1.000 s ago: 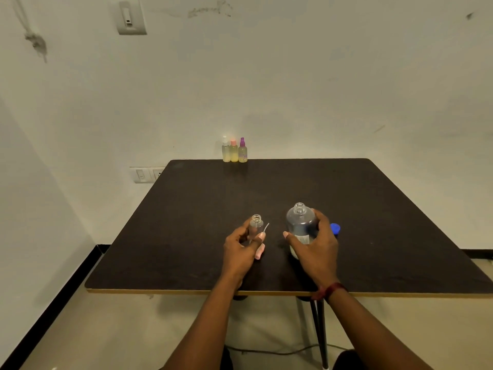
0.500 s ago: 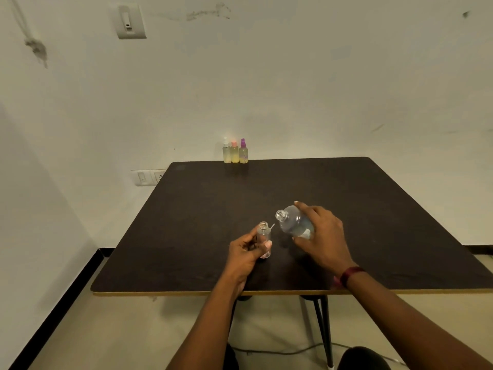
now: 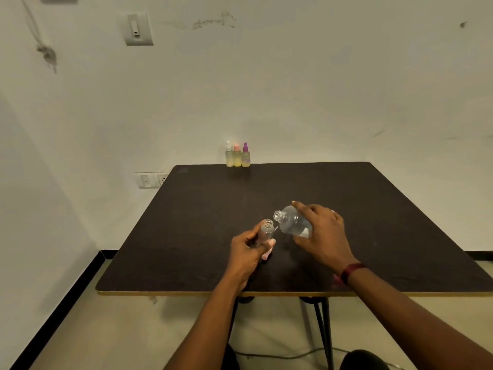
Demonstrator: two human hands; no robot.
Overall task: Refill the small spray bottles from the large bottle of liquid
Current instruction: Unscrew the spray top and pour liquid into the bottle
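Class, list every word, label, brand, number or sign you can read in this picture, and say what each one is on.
No text here can be read.
White label on the large bottle: too blurred to read.
Printed label on the purple-capped spray bottle: too small to read.
Wall switch and socket plate: no readable marks.
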